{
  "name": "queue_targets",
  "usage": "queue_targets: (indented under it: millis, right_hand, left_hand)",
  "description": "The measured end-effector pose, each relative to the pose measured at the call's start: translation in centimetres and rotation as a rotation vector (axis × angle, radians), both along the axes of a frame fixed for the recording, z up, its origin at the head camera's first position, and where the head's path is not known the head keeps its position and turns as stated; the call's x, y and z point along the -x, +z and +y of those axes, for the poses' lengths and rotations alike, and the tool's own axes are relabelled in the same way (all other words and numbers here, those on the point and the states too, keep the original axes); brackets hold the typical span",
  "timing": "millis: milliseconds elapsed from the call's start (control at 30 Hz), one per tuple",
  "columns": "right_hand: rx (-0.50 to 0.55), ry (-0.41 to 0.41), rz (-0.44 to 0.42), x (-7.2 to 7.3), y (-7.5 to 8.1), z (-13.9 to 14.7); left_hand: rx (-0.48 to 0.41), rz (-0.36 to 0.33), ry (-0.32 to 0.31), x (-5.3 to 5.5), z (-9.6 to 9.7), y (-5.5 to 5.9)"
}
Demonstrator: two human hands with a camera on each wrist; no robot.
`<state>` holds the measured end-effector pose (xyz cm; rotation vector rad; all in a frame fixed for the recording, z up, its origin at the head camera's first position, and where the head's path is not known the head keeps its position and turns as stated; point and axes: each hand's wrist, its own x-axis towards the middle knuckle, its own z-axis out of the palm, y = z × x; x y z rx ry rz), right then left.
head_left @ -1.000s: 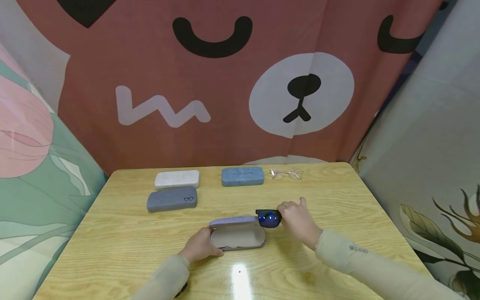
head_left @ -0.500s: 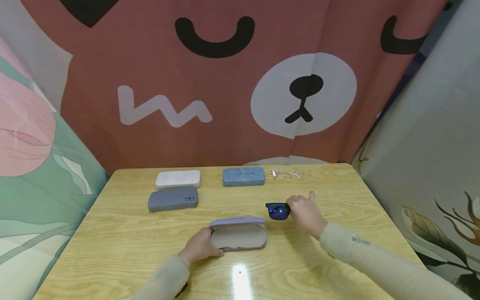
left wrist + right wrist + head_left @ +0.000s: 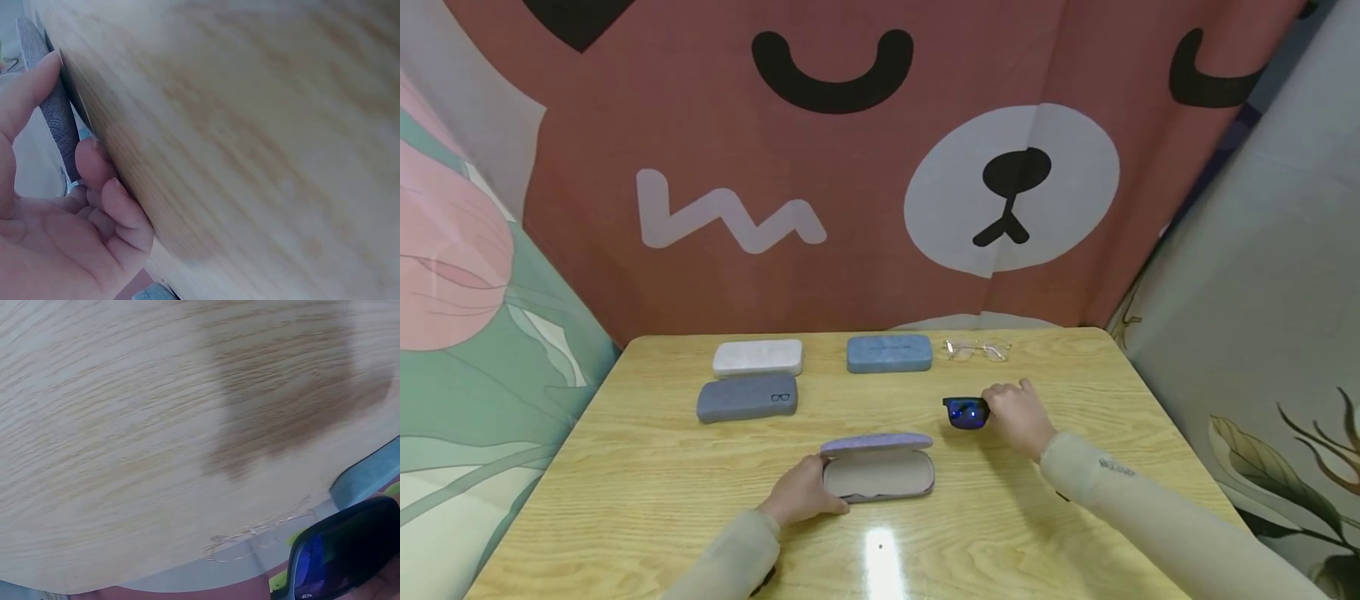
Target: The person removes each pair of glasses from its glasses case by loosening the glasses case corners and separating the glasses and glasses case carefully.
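Observation:
My left hand (image 3: pixel 805 492) grips the left end of an open glasses case (image 3: pixel 878 477), its lavender lid tilted up behind the pale lining. In the left wrist view, thumb and fingers of my left hand (image 3: pixel 69 244) lie around the textured grey case (image 3: pixel 61 122) close to the tabletop. My right hand (image 3: pixel 1019 419) holds black sunglasses (image 3: pixel 966 413) with blue mirrored lenses by one side, behind and right of the case. Dark lenses of the sunglasses (image 3: pixel 344 550) fill the lower right corner of the right wrist view; that hand is mostly hidden there.
Along the table's back stand a white case (image 3: pixel 757 357), a blue case (image 3: pixel 889 354) and thin-framed clear glasses (image 3: pixel 976 350). In front of the white one lies a grey-blue case (image 3: pixel 747 398). A bear-print curtain (image 3: pixel 737 292) hangs behind the wooden table (image 3: pixel 647 483).
My right hand has carried the sunglasses away from the open case, to the right and toward the back. My left hand keeps its grip on the case in the same place.

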<state>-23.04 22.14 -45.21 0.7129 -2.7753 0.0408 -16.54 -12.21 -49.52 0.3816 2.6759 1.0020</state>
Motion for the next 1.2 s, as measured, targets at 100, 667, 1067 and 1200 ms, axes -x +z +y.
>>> queue_targets:
  millis: [100,667,1067,1200]
  right_hand:
    - [0.008,-0.002,-0.016,0.4,-0.3,0.3]
    - [-0.018,-0.061,-0.019,3.2,-1.4,1.2]
    - [0.016,-0.116,-0.035,5.1,-3.1,2.2]
    - [0.011,-0.120,-0.037,5.6,-3.2,2.2]
  left_hand:
    - [0.002,0.013,-0.003,0.0,0.0,0.0]
    - [0.004,0.007,-0.004,0.1,-0.1,-0.1]
    - [0.004,-0.005,0.004,0.0,0.0,0.1]
    - [-0.001,0.019,0.001,0.0,-0.1,0.0]
